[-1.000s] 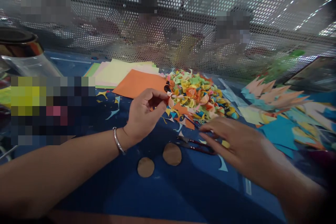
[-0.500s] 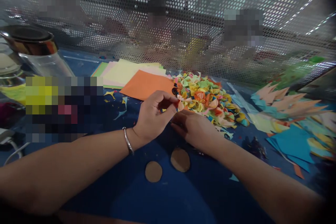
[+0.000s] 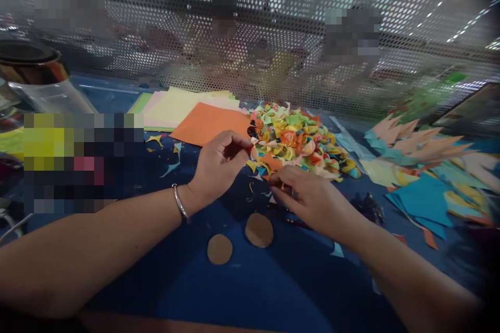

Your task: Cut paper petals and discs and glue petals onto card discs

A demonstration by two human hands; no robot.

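My left hand [image 3: 222,164], with a silver bracelet [image 3: 179,202] on the wrist, is closed in a pinch at the near left edge of a pile of small folded paper pieces [image 3: 300,135]. At its fingertips shows a small pinkish paper piece [image 3: 253,152]. My right hand [image 3: 308,192] is closed beside the pile's front edge, fingers curled against the thumb; whatever it holds is hidden. Below the hands, two round brown cardboard discs [image 3: 259,230] lie flat on the dark blue table [image 3: 234,296], the left one smaller.
An orange paper sheet [image 3: 207,122] overlaps a stack of pale sheets [image 3: 172,106] behind my left hand. To the right are pointed peach paper shapes [image 3: 414,138] and blue paper [image 3: 422,203]. A jar [image 3: 42,78] stands left. Behind runs a perforated metal panel [image 3: 156,62].
My right hand has drawn away from the left, to the right, opening a gap between them. The left still pinches at the pile's edge. The whole view has shifted slightly.
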